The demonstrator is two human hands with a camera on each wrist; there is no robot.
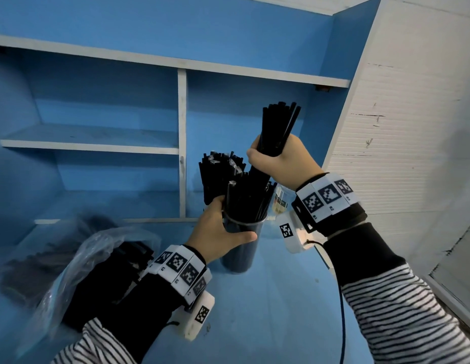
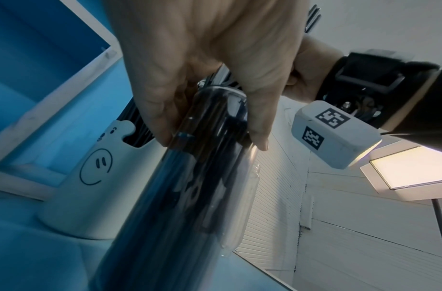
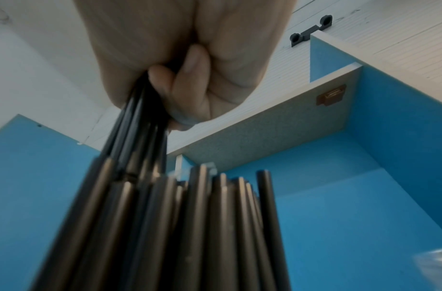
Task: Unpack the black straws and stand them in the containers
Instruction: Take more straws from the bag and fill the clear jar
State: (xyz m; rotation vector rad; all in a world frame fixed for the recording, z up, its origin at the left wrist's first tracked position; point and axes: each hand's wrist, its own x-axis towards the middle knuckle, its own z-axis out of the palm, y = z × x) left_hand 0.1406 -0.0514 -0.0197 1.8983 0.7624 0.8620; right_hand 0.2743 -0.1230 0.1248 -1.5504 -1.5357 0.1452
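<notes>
My right hand [image 1: 276, 161] grips a bundle of black straws [image 1: 277, 127] by its middle, its lower end among the straws standing in a clear tall container [image 1: 240, 248]. In the right wrist view the fingers [image 3: 180, 92] curl round that bundle [image 3: 140, 126] above the packed straw tops [image 3: 202, 206]. My left hand [image 1: 218, 232] holds the clear container [image 2: 180, 196] near its rim, thumb and fingers [image 2: 155, 118] round it. Behind it stands a white container with a smiley face [image 2: 97, 177], also full of straws [image 1: 218, 169].
A crumpled clear plastic bag [image 1: 79, 264] with more black straws [image 1: 128, 250] lies at the left on the blue counter [image 1: 268, 311]. Blue shelving [image 1: 181, 143] rises behind. A small clear cup [image 1: 280, 200] sits right of the containers. A white wall [image 1: 412, 127] is at right.
</notes>
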